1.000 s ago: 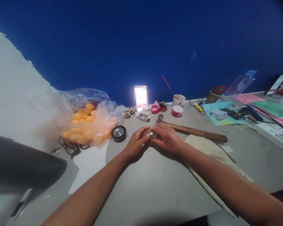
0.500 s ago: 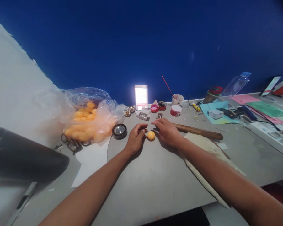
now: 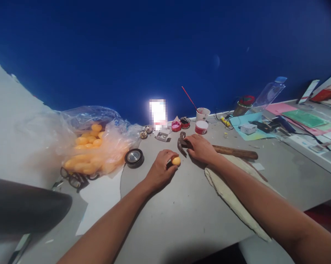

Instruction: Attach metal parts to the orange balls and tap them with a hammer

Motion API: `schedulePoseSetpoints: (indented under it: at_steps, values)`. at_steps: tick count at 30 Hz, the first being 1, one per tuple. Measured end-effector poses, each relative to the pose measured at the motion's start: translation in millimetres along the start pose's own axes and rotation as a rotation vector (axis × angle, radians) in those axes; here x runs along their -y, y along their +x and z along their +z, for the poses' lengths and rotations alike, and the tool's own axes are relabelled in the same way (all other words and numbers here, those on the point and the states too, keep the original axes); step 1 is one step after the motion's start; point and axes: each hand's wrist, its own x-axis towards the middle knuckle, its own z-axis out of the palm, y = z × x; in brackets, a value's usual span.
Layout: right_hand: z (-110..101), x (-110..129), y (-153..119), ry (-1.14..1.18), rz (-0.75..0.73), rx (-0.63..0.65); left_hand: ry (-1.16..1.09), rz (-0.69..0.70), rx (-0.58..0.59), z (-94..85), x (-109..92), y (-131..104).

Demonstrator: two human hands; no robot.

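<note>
My left hand pinches a small orange ball between thumb and fingers, low over the grey table. Across from it, my right hand is closed over the neck of a claw hammer. The metal hammer head sticks out to the left of my fingers, close to the ball. Its wooden handle runs off to the right, partly hidden under my hand. Beneath my right forearm lies a folded cream cloth. A round black-rimmed metal disc sits left of my left hand.
A clear plastic bag of orange balls stands at the left, with eyeglasses beside it. Along the blue wall are small red tubs, a paper cup and a bright light. A dark cylinder juts in at left.
My left hand has taken hold of the ball, which stood free on the table before. The right hand has closed on the hammer, and its head now shows more fully. The view has shifted slightly.
</note>
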Motion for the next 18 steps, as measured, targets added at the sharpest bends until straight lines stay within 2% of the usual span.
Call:
schedulePoseSetpoints:
  at_steps: [3,5,7,12,14,18]
  values:
    - [-3,-3,1,-0.058,0.083,0.062,-0.024,-0.017,-0.014,-2.0,-1,1]
    - [-5,-4,2,-0.111,0.102,0.074,-0.083,-0.077,-0.026,-3.5,-1,0]
    - [-6,-4,3,-0.170,0.091,0.076,-0.240,-0.185,-0.063,-5.8,-1,1]
    - [-8,-11,9,-0.284,0.075,0.086,-0.899,-0.403,-0.173,-15.5,3,8]
    - [-9,-15,11,-0.295,0.092,0.111,-1.026,-0.457,-0.191,-18.4,4,10]
    - [-8,-21,13,-0.269,0.100,0.143,-1.128,-0.513,-0.197,-19.5,6,11]
